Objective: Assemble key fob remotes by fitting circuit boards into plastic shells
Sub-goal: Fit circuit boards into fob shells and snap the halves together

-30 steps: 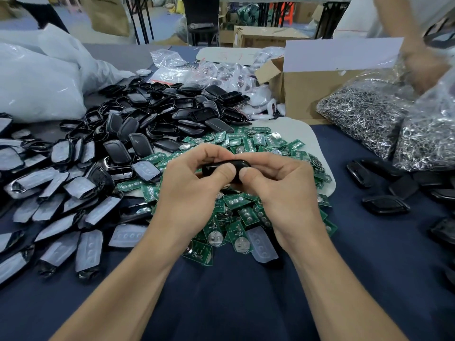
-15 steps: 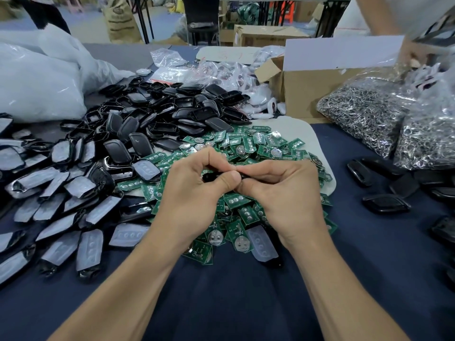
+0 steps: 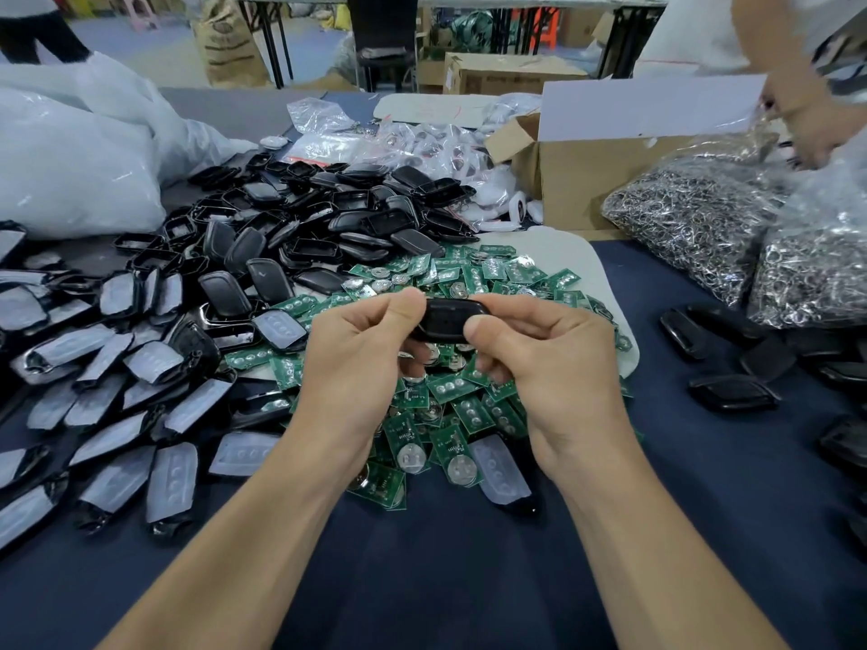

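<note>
Now: black fob shell (image 3: pixel 445 319) raised, more exposed than half a second ago, above green circuit-board heap (image 3: pixel 469 368). Left hand (image 3: pixel 361 354) pinches its left end, right hand (image 3: pixel 539 354) its right end, thumbs on near face. Board inside: cannot tell, probably seated. Loose shells (image 3: pixel 300 218) lie far left; finished fobs (image 3: pixel 732 391) right.
</note>
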### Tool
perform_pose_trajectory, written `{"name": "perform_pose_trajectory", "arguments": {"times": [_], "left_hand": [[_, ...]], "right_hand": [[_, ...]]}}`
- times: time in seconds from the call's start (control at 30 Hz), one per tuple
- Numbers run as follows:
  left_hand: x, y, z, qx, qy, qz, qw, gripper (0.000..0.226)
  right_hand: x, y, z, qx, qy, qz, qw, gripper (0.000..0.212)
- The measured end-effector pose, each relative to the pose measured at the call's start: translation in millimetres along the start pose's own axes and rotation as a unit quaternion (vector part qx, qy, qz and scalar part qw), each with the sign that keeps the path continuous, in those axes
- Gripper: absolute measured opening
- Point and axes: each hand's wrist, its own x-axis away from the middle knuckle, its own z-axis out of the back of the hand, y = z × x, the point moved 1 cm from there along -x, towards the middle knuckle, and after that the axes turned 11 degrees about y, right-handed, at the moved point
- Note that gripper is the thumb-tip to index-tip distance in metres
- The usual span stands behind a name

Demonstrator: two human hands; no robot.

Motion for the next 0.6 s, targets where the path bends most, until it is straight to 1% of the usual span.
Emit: {"name": "perform_pose_trajectory", "arguments": {"times": [0.07, 0.1, 0.13, 0.17, 0.2, 0.23, 0.27, 0.3, 0.33, 0.37, 0.4, 0.43, 0.47, 0.53, 0.57, 0.6], "left_hand": [[1, 1, 0, 0.004, 0.014, -0.002, 1.000, 0.035], [1, 1, 1, 0.011, 0.021, -0.003, 1.000, 0.038], [0, 2, 2, 0.021, 0.025, -0.002, 0.999, 0.039], [-1, 3, 4, 0.029, 0.028, 0.000, 0.999, 0.038], [-2, 3, 6, 0.033, 0.029, -0.001, 0.999, 0.037], [-2, 4, 7, 0.032, 0.030, -0.003, 0.999, 0.036], [-3, 3, 8, 0.029, 0.030, -0.006, 0.999, 0.034], [-3, 3, 8, 0.023, 0.030, -0.010, 0.999, 0.034], [-3, 2, 8, 0.012, 0.030, -0.017, 0.999, 0.034], [-3, 1, 8, -0.003, 0.030, -0.026, 0.999, 0.033], [-3, 0, 8, -0.022, 0.031, -0.039, 0.998, 0.033], [-3, -1, 8, -0.046, 0.035, -0.057, 0.997, 0.032], [-3, -1, 8, -0.072, 0.043, -0.075, 0.994, 0.031], [-4, -1, 11, -0.121, 0.068, -0.108, 0.984, 0.029], [-6, 0, 14, -0.147, 0.085, -0.123, 0.978, 0.029], [-10, 1, 19, -0.177, 0.102, -0.137, 0.969, 0.028]], "right_hand": [[-2, -2, 4, 0.005, -0.017, -0.037, 0.999, 0.021], [-4, -4, 5, -0.012, -0.014, -0.071, 0.997, 0.018], [-7, -7, 9, -0.061, 0.005, -0.117, 0.991, 0.016], [-11, -10, 14, -0.147, 0.034, -0.172, 0.974, 0.018], [-14, -13, 20, -0.261, 0.061, -0.218, 0.939, 0.025], [-17, -16, 28, -0.383, 0.081, -0.238, 0.889, 0.032], [-21, -18, 38, -0.489, 0.086, -0.231, 0.837, 0.034], [-23, -21, 46, -0.556, 0.075, -0.213, 0.800, 0.035], [-23, -22, 51, -0.586, 0.045, -0.193, 0.786, 0.037], [-22, -23, 52, -0.580, 0.009, -0.178, 0.795, 0.037], [-20, -23, 50, -0.540, -0.025, -0.169, 0.824, 0.037], [-17, -22, 45, -0.473, -0.053, -0.159, 0.865, 0.035], [-15, -20, 37, -0.390, -0.066, -0.144, 0.907, 0.032], [-9, -14, 20, -0.216, -0.045, -0.083, 0.972, 0.029], [-5, -11, 12, -0.099, -0.023, -0.027, 0.994, 0.031], [-1, -8, 5, 0.048, -0.006, 0.042, 0.998, 0.033]]}}
